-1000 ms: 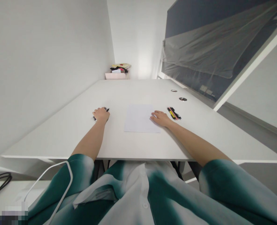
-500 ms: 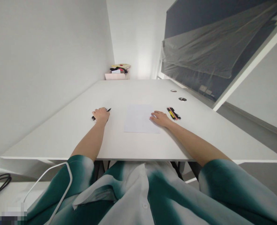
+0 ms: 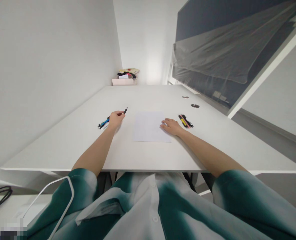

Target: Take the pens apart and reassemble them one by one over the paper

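Note:
A dark pen [image 3: 126, 110] is pinched in my left hand [image 3: 116, 119], its tip pointing up and away to the right. Just left of that hand lie several pens [image 3: 103, 123], blue, black and white, partly hidden behind it. A blank white sheet of paper [image 3: 149, 127] lies flat in the middle of the table. My right hand [image 3: 171, 126] rests flat on the sheet's right edge, fingers stretched out and holding nothing. To the right of it is a group of markers [image 3: 185, 121], yellow, pink and black.
The white table [image 3: 148, 156] reaches to a pink box [image 3: 124, 81] of assorted things at the far end. Two round metal grommets [image 3: 195, 106] sit at the right. A plastic-covered dark board [image 3: 228, 50] stands beyond the right edge. A white cable [image 3: 71, 193] hangs by my left sleeve.
My left hand has moved right and away from the pens on the left, carrying the dark pen. Those pens now show more fully. My right hand and the paper stay put.

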A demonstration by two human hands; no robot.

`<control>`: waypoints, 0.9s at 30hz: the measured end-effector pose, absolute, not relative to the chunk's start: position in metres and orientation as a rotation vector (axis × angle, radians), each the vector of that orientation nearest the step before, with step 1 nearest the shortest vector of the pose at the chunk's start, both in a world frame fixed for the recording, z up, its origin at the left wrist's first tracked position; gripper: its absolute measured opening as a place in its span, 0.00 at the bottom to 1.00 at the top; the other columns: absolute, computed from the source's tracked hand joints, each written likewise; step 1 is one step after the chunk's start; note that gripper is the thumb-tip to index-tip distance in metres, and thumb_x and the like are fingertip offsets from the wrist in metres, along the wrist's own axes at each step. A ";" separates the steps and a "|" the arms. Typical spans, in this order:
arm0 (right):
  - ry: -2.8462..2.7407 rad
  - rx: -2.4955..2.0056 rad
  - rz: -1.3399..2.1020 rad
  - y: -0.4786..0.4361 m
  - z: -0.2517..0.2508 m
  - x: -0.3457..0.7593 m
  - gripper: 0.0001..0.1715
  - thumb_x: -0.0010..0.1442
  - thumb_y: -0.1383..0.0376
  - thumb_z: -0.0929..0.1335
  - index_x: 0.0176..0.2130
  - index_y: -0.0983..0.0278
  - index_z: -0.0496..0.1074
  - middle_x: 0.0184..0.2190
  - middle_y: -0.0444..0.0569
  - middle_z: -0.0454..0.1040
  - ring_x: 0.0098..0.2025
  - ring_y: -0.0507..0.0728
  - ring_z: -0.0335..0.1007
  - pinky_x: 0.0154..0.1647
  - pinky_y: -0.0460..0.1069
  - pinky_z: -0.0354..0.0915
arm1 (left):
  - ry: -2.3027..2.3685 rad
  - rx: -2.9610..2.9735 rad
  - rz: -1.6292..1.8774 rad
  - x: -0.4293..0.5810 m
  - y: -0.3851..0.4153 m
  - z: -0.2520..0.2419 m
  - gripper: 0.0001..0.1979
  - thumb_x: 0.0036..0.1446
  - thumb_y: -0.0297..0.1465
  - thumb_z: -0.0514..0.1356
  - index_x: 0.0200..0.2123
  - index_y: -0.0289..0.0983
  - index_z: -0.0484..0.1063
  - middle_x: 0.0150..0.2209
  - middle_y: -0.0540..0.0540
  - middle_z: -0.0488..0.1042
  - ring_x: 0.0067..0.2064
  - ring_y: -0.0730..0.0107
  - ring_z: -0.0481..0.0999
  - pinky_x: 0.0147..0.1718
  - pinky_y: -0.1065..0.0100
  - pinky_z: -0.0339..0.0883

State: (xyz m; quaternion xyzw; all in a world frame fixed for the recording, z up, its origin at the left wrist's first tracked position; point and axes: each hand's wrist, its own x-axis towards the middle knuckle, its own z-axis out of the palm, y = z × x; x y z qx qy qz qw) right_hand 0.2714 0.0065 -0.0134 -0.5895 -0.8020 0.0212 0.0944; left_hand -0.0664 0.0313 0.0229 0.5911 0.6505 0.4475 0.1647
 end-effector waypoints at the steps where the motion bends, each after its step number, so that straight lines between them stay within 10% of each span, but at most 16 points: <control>1: -2.376 -1.747 0.063 0.007 -0.014 0.271 0.30 0.68 0.50 0.57 0.60 0.60 0.69 0.64 0.56 0.63 0.65 0.67 0.58 0.62 0.61 0.58 | 1.740 1.634 1.329 -0.061 0.030 0.023 0.18 0.49 0.32 0.58 0.42 0.32 0.80 0.37 0.43 0.81 0.39 0.62 0.77 0.40 0.65 0.67; 11: -2.261 -1.665 0.134 0.012 -0.016 0.272 0.28 0.67 0.53 0.62 0.59 0.64 0.69 0.64 0.61 0.63 0.65 0.67 0.58 0.63 0.61 0.56 | 1.129 1.351 1.395 -0.019 0.017 0.022 0.10 0.41 0.33 0.64 0.28 0.34 0.75 0.19 0.53 0.68 0.22 0.76 0.64 0.23 0.72 0.56; 27: -1.841 -0.976 1.025 0.001 -0.009 0.241 0.19 0.55 0.57 0.71 0.43 0.64 0.76 0.29 0.48 0.80 0.33 0.55 0.75 0.40 0.50 0.69 | 0.976 1.339 1.198 0.008 0.001 0.005 0.17 0.39 0.35 0.69 0.33 0.37 0.71 0.31 0.47 0.77 0.40 0.63 0.78 0.41 0.63 0.65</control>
